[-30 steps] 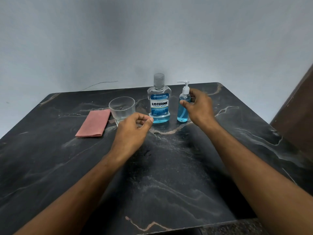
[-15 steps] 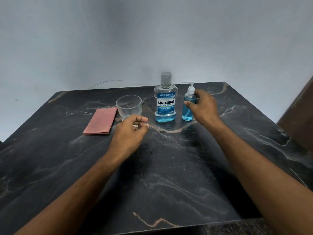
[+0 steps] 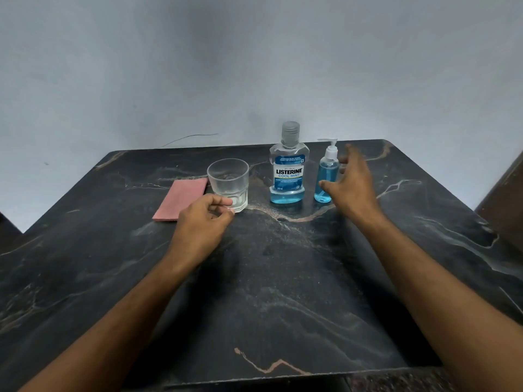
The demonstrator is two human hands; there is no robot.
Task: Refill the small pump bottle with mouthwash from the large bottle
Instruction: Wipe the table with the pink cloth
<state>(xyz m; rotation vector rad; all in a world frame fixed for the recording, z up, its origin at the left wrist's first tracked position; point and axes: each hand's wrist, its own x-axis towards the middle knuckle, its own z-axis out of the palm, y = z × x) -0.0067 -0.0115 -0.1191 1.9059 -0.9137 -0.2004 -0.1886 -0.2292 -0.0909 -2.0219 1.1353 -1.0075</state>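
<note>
A large mouthwash bottle [image 3: 288, 176] with a grey cap and a low level of blue liquid stands upright at the back of the dark marble table [image 3: 283, 292]. Just right of it stands the small pump bottle [image 3: 325, 179], with a white pump and mostly full of blue liquid. My right hand [image 3: 351, 188] hovers right beside it with its fingers spread and slightly blurred; the thumb tip is at the bottle's side and grips nothing. My left hand [image 3: 198, 227] rests loosely curled in front of a clear glass [image 3: 227, 179] and holds nothing.
A folded pink cloth [image 3: 181, 199] lies left of the glass. A grey wall rises right behind the table. A dark wooden piece of furniture [image 3: 503, 199] stands at the right edge of the table. A thin wire runs along the wall behind.
My right hand has let go of the small pump bottle and its fingers have spread apart. The left hand has drifted left toward the base of the glass. The view has shifted slightly.
</note>
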